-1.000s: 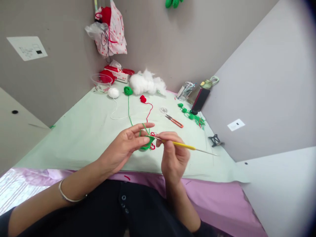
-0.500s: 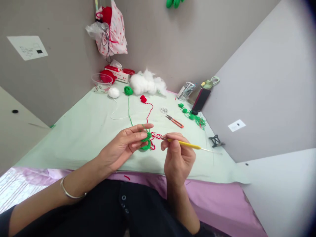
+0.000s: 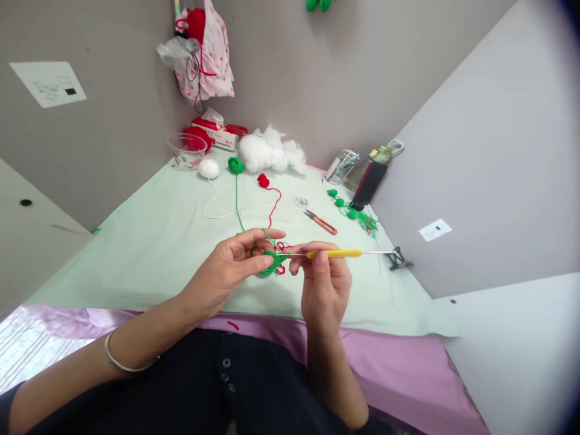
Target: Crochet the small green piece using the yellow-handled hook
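My left hand [image 3: 226, 266] pinches a green crocheted piece [image 3: 274, 262] between thumb and fingers, with green yarn running over its raised index finger. In my right hand [image 3: 324, 281] is a crochet hook [image 3: 339, 254] with a yellow handle, held level; its thin metal tip meets the green piece. Loops of red yarn [image 3: 281, 269] show beside and behind the piece. From there, green yarn leads back to a green ball [image 3: 235, 165], and a red strand leads toward a small red ball [image 3: 263, 180].
White stuffing [image 3: 269, 151], a white yarn ball [image 3: 209, 169] and a clear tub [image 3: 185, 154] stand at the back. Orange-handled snips [image 3: 321, 223] lie beyond my right hand. Small green pieces [image 3: 351, 214], a phone [image 3: 369, 183] and a black stand [image 3: 397, 260] are at the right.
My right hand has moved slightly left, and the hook has turned nearly level, its tip now at the green piece. The green piece has been tilted in my left hand.
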Demonstrator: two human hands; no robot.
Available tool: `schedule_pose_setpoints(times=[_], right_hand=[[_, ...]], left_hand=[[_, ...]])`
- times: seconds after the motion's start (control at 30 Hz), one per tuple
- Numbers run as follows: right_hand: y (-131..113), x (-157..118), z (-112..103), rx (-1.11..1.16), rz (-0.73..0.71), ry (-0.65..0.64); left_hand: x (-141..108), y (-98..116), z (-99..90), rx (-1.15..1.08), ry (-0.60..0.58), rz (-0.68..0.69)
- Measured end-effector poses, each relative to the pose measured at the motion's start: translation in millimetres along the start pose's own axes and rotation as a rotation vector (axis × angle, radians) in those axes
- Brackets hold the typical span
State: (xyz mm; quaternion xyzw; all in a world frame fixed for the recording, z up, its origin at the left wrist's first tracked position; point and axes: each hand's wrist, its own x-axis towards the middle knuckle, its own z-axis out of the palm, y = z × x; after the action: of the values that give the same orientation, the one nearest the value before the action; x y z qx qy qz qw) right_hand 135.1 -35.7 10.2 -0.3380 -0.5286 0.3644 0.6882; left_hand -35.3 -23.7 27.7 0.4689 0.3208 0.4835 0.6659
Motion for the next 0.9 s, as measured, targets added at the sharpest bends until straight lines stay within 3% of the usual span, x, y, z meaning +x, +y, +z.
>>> schedule_pose_setpoints(times=[0.13,0.27,0.37,0.43,0.5,0.6,0.7,0.8,0.9], right_hand=[[-4,-6,-2,-0.259,-0.182,-0.054],[6,-12,-2,-0.623,-0.535,-0.128],[16,-14,-1,-0.79,-0.727,-0.06],[17,-13,-1,-0.715,-0.689,-0.026],[11,-11,-1,-0.525,-0.55,-0.005],[1,-5,1,-0.277,-0.344,0.023],[-2,-2,3,-0.252,-0.253,-0.026],[4,-5,6,-0.353,-0.294,-0.054],[13,-12,6,-0.581,-0.533,-0.049]], left_hand=[[-2,-3,-0.8,0.108,0.04,0.06],[-4,-6,5.1,0.186,0.137,0.125],[-2,-5,9.5,-0.035,0.088,-0.021],[1,-2,9.3,-0.208,0.015,-0.193],[3,2,7.3,-0.278,0.013,-0.26],[3,6,5.3,-0.245,0.038,-0.201],[1,6,6.9,-0.158,0.03,-0.105],[0,1,9.9,-0.114,0.052,-0.024],[1,-3,11.8,-0.183,0.067,-0.033]])
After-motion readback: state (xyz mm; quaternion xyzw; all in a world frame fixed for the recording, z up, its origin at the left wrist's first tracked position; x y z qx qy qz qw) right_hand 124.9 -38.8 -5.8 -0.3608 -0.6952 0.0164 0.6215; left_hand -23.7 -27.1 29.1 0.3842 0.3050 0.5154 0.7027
